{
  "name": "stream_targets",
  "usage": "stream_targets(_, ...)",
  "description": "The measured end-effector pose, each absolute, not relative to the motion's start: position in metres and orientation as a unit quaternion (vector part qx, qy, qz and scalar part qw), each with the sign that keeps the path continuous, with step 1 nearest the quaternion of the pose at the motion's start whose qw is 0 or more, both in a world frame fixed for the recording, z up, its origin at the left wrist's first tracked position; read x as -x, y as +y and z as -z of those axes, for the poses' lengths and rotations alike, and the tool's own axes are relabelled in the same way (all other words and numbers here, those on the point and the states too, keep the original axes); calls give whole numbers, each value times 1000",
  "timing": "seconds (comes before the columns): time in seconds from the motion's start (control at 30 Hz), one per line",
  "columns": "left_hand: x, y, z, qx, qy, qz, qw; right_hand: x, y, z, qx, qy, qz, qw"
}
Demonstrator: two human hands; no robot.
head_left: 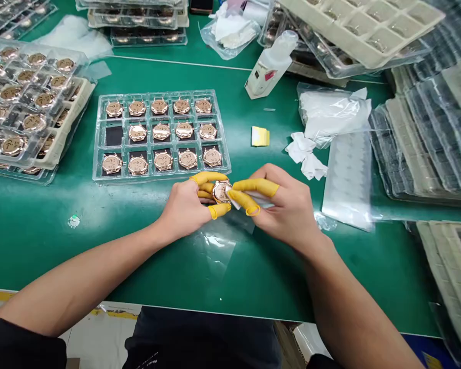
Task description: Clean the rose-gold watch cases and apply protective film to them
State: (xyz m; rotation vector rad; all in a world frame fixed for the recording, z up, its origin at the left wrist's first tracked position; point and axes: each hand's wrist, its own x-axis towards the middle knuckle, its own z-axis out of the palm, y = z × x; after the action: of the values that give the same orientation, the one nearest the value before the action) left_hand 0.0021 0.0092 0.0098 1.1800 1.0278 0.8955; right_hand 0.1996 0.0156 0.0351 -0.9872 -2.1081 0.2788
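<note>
My left hand [184,207] and my right hand [282,207], both with yellow finger cots, meet in front of a clear plastic tray [161,174]. My left fingers grip a round rose-gold watch case [221,192] by its edge. My right fingers pinch a white film strip [234,201] against the case, and the fingers hide part of it. The tray holds several similar cases in black-lined compartments. One compartment [114,136] at its left shows only black lining.
A stacked pile of filled trays [23,105] stands at the left on the green mat [42,251]. A white bottle [271,65], yellow-and-white pad [260,136], crumpled wipes [305,158] and plastic bags [332,113] lie ahead. Beige trays [359,25] are piled at the upper right.
</note>
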Motion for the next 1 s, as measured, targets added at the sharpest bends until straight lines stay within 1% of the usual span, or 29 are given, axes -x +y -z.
stream_targets(0.07, -2, 10, -12, -512, 448, -381, 627, -200, 17, -34, 379, -833, -119, 386)
stream_targets(0.2, -2, 10, -13, -497, 458, -382, 631, -201, 16, -31, 426, -805, -120, 396)
stream_targets(0.33, -2, 10, -14, -496, 455, -373, 639, -199, 15, -29, 396, -812, -158, 400)
stream_targets(0.53, -2, 10, -16, -465, 455, -378, 659, -197, 18, -25, 379, -819, -169, 396)
stream_targets(0.63, -1, 9, -17, -478, 458, -391, 639, -210, 24, -21, 464, -785, -113, 395)
stream_targets(0.7, -1, 9, -18, -488, 465, -409, 615, -226, 26, -21, 529, -762, -73, 367)
stream_targets(0.73, -1, 8, -19, -496, 467, -416, 602, -233, 26, -23, 543, -758, -78, 354)
stream_targets(0.87, 1, 6, -17, -537, 448, -430, 571, -245, 17, -35, 508, -764, -235, 321)
stream_targets(1.0, 2, 3, -13, -581, 419, -419, 558, -231, 10, -44, 496, -759, -284, 313)
